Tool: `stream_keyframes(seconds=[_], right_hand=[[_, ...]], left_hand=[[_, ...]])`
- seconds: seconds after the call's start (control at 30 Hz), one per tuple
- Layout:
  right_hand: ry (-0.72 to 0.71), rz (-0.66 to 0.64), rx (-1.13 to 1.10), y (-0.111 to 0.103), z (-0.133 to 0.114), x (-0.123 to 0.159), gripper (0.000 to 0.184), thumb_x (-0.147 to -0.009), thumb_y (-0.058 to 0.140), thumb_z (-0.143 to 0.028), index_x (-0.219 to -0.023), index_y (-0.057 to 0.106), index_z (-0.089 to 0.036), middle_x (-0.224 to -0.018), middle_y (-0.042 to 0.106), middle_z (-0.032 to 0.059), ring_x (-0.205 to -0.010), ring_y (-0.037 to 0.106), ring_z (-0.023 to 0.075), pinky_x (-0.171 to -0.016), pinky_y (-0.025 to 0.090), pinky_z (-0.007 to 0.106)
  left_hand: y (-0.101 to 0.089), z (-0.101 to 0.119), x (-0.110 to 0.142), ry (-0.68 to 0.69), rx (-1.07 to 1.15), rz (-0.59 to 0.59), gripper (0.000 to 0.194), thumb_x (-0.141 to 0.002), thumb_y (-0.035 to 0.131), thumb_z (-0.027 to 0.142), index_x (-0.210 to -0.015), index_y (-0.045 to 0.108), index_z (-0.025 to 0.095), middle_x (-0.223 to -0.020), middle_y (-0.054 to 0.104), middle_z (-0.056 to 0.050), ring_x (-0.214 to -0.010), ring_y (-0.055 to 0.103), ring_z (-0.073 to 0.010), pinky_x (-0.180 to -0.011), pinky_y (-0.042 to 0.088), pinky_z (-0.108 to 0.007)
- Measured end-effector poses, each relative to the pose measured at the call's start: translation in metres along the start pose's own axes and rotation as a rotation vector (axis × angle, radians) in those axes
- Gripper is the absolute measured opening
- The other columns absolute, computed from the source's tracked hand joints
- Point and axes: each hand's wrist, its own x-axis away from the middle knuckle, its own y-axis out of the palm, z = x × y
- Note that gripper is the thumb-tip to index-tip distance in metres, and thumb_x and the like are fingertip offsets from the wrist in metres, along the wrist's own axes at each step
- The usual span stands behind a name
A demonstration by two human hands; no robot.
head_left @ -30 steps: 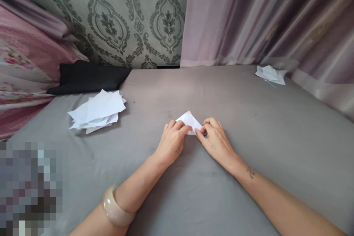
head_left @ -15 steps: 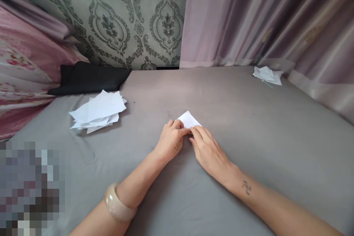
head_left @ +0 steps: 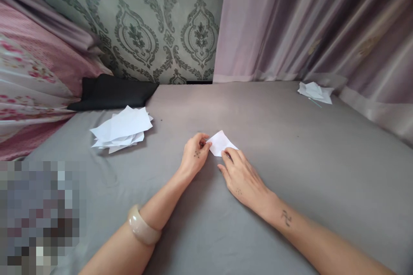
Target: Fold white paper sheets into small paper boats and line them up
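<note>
The grey sheet [head_left: 267, 129] looks soft, so light, even pressure would probably serve best, steadying one side before smoothing the other and keeping the edges from skewing. A pile of papers [head_left: 124, 125] lies well to the left of the left hand [head_left: 194, 154]. The right hand [head_left: 247, 182] is palm down and loosely spread, its fingertips on the near right edge of the small white paper [head_left: 220, 143], its thumb apart and off it. The left hand is curled, thumb and forefinger apparently pinching the left corner. The paper lies between both hands, one point directed away from them.
</note>
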Motion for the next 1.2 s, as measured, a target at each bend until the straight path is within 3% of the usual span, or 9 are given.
stream_keyframes(seconds=[0.17, 0.37, 0.63, 0.8, 0.97, 1.07, 1.2], right_hand=[[-0.058, 0.009, -0.081, 0.004, 0.007, -0.007, 0.033, -0.093, 0.043, -0.021, -0.122, 0.052, -0.009, -0.12, 0.054, 0.0167, -0.114, 0.049, 0.0288, -0.094, 0.05, 0.043], [-0.152, 0.045, -0.175, 0.008, 0.034, -0.018, 0.032, -0.095, 0.036, -0.019, -0.122, 0.052, -0.015, -0.127, 0.05, 0.0145, -0.119, 0.047, 0.026, -0.099, 0.046, 0.043], [-0.175, 0.154, -0.219, 0.008, 0.05, -0.025, 0.024, -0.09, 0.045, -0.014, -0.11, 0.058, -0.017, -0.114, 0.054, 0.0118, -0.106, 0.051, 0.0231, -0.093, 0.048, 0.039], [-0.226, 0.088, -0.212, 0.009, 0.055, -0.023, 0.029, -0.088, 0.041, -0.005, -0.1, 0.063, -0.019, -0.106, 0.061, 0.008, -0.096, 0.053, 0.0206, -0.087, 0.05, 0.037], [-0.246, 0.072, -0.203, 0.005, 0.057, -0.014, 0.037, -0.085, 0.039, 0.0, -0.106, 0.064, -0.018, -0.113, 0.063, 0.0087, -0.105, 0.055, 0.0222, -0.09, 0.051, 0.041], [-0.257, 0.067, -0.182, 0.002, 0.057, -0.008, 0.039, -0.085, 0.039, -0.001, -0.112, 0.062, -0.015, -0.119, 0.062, 0.011, -0.111, 0.055, 0.0236, -0.094, 0.05, 0.043], [-0.245, 0.074, -0.166, 0.001, 0.057, -0.004, 0.04, -0.084, 0.039, -0.001, -0.114, 0.062, -0.014, -0.122, 0.061, 0.0122, -0.114, 0.055, 0.024, -0.096, 0.049, 0.043]], left_hand=[[-0.005, 0.012, 0.016, -0.038, -0.1, 0.031, 0.05, -0.075, 0.05, 0.013, -0.125, 0.051, 0.02, -0.064, 0.057, 0.004, -0.062, 0.054, -0.0136, -0.064, 0.041, -0.025], [0.001, 0.028, 0.043, -0.022, -0.213, -0.078, 0.024, -0.077, 0.048, 0.016, -0.092, 0.067, 0.016, -0.073, 0.064, -0.004, -0.065, 0.058, -0.0155, -0.066, 0.042, -0.027], [0.015, 0.024, 0.053, 0.169, -0.152, -0.065, 0.034, -0.073, 0.047, 0.008, -0.102, 0.063, 0.014, -0.084, 0.064, -0.005, -0.07, 0.058, -0.0147, -0.071, 0.045, -0.027], [0.013, 0.026, 0.054, 0.181, -0.179, -0.103, 0.035, -0.073, 0.047, 0.009, -0.103, 0.064, 0.016, -0.084, 0.062, -0.004, -0.071, 0.057, -0.0152, -0.07, 0.046, -0.028], [0.003, 0.018, 0.046, 0.392, -0.454, 0.016, 0.043, -0.075, 0.049, 0.008, -0.114, 0.061, 0.021, -0.106, 0.054, -0.011, -0.093, 0.05, -0.0237, -0.079, 0.043, -0.037], [-0.001, 0.013, 0.04, 0.501, -0.538, -0.036, 0.032, -0.079, 0.049, 0.01, -0.103, 0.065, 0.025, -0.116, 0.055, -0.008, -0.102, 0.046, -0.0267, -0.082, 0.038, -0.04], [-0.005, 0.012, 0.034, 0.591, -0.536, -0.139, 0.021, -0.09, 0.046, 0.02, -0.1, 0.065, 0.023, -0.109, 0.064, -0.005, -0.104, 0.049, -0.0244, -0.084, 0.034, -0.039]])
